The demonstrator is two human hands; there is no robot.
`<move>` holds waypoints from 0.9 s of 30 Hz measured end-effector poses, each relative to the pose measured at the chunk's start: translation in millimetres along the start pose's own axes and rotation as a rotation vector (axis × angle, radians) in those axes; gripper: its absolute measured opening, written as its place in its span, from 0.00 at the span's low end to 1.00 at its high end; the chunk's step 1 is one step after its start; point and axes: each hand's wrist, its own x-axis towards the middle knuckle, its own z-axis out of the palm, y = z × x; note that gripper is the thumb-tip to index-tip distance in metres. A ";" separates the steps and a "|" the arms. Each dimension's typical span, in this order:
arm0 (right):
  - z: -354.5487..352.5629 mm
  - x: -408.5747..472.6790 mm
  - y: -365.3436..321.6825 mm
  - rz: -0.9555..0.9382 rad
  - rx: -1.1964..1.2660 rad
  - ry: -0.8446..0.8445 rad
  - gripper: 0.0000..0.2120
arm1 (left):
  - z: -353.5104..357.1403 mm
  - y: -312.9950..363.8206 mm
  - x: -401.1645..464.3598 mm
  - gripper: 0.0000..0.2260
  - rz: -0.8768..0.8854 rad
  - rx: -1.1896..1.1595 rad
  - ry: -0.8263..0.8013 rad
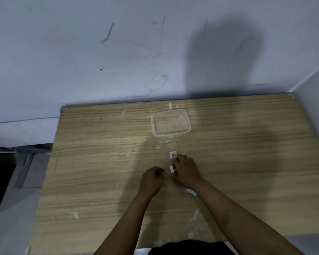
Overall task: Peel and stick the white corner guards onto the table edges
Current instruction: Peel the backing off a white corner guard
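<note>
Right hand curled over a white guard mid-table, fingers seemingly pinching it, probably to lift the backing. Left hand just beside, loosely fisted, apparently empty. Beyond, a clear tray. Table edges well apart from the guard.

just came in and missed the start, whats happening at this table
A person is working at a wooden table, both hands near its middle. The right hand rests over white corner guards lying on the tabletop, fingers curled onto them. The left hand is curled close beside, and whether it holds anything is unclear. A clear plastic tray sits farther back, with white scraps scattered around. No guard can be seen on a table edge yet.
</note>
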 end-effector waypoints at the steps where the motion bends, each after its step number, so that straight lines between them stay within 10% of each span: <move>1: -2.3 -3.0 -1.8 0.003 0.007 -0.016 0.11 | 1.2 1.1 0.6 0.09 -0.016 -0.014 -0.008; 27: -79.4 -88.8 34.0 0.141 0.659 0.349 0.08 | 10.4 96.9 -55.7 0.10 0.025 -0.732 -0.147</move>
